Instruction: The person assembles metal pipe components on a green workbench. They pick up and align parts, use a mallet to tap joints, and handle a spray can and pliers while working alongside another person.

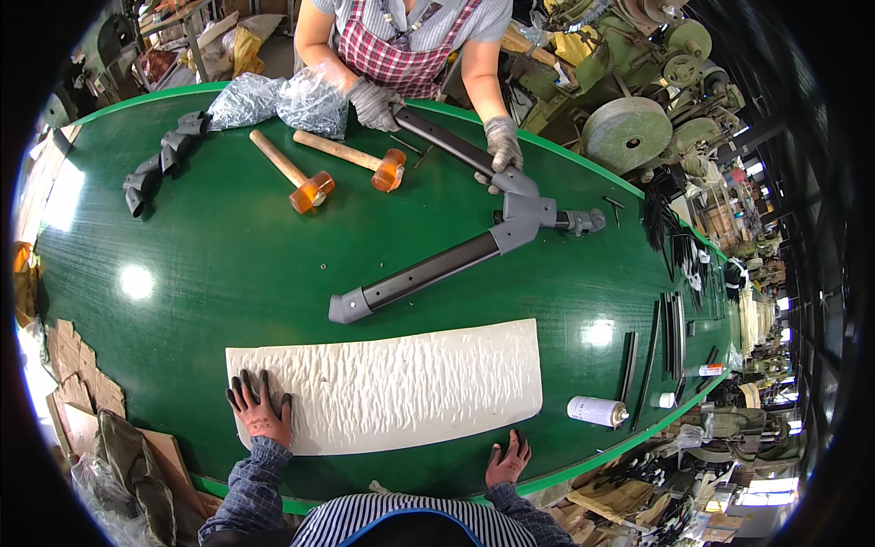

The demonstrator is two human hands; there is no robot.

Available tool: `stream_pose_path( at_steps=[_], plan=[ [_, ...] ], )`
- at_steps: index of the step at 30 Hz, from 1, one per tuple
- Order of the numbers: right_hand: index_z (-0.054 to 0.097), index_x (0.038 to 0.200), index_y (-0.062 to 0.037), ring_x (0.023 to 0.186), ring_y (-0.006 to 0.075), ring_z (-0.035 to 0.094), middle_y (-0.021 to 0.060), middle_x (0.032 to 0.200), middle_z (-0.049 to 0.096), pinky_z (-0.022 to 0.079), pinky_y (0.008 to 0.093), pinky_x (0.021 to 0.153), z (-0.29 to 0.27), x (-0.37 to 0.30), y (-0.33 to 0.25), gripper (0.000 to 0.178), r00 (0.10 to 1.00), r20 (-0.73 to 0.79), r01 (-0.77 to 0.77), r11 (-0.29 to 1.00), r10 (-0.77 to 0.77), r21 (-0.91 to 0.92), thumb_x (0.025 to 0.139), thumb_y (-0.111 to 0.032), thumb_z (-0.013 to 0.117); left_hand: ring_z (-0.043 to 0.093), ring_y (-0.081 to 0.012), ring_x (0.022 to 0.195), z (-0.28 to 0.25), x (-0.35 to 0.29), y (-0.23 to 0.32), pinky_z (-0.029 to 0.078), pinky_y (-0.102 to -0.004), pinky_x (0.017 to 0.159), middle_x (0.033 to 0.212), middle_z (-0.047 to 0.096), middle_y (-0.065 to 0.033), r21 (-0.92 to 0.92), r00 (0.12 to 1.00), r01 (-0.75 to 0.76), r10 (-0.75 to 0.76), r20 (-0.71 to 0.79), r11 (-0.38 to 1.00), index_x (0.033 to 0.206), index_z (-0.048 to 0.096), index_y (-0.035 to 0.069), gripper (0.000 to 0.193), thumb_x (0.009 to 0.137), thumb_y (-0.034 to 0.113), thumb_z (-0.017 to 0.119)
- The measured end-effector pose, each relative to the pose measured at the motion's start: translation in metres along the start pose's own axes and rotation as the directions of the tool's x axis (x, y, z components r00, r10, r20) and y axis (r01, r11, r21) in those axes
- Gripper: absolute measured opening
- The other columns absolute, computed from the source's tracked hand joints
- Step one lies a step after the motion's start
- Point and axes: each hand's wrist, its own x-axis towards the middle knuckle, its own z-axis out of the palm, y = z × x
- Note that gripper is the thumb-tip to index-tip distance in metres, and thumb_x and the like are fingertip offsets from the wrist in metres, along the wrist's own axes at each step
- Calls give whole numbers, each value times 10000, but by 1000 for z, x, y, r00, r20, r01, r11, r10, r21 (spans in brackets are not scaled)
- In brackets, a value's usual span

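Both hands are laid flat, fingers spread, gripping nothing: left hand (262, 407) on the white sheet's (392, 383) left end, right hand (507, 463) just off its near edge, its length running along the table's (182, 273) near edge.

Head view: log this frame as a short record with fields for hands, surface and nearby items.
left hand: gloved, flat on the white mat's left corner
right hand: resting on the green table, just below the mat
co-worker: gloved hands on a black and grey hinged frame
other items: two mallets, spray can, bagged parts
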Motion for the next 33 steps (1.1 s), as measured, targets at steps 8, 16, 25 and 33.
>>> stream_pose_path(
  at_steps=[8, 16, 25, 33],
  plan=[
    [491, 1427, -109, 1322, 437, 393, 209, 1412, 485, 283, 555, 1125, -1, 0, -2, 501, 999, -19, 25, 1000, -25, 10, 960, -270, 572, 154, -482, 1480, 2, 0, -2, 83, -602, 1216, 1610, 216, -238, 0, 1000, 2, -2, -9, 1000, 1530, 399, 165, 772, 837, 357, 681],
    [489, 1426, -110, 1310, 449, 394, 218, 1410, 488, 287, 574, 1115, 1, -2, 1, 471, 1000, -18, 23, 999, -24, -36, 991, -283, 542, 156, -477, 1481, 3, -1, -2, 83, -604, 1215, 1606, 222, -242, -17, 1000, 2, -2, -22, 1000, 1513, 424, 157, 736, 853, 364, 674],
    [478, 1423, -67, 1302, 472, 389, 251, 1390, 496, 310, 578, 1089, -4, -1, -6, 479, 1000, 10, 17, 1000, -16, -15, 1003, -291, 536, 187, -473, 1473, 0, 0, -2, 90, -615, 1208, 1584, 265, -244, -30, 999, -3, 1, -50, 1000, 1482, 466, 160, 740, 837, 438, 699],
    [469, 1427, -60, 1316, 467, 375, 275, 1430, 431, 327, 555, 1085, -2, -4, -7, 475, 1000, -2, -9, 1000, 9, -24, 984, -197, 573, 197, -456, 1467, -10, 0, 0, 80, -613, 1212, 1546, 312, -243, -72, 1000, 15, -17, -24, 997, 1464, 484, 158, 701, 854, 446, 674]
  ],
)
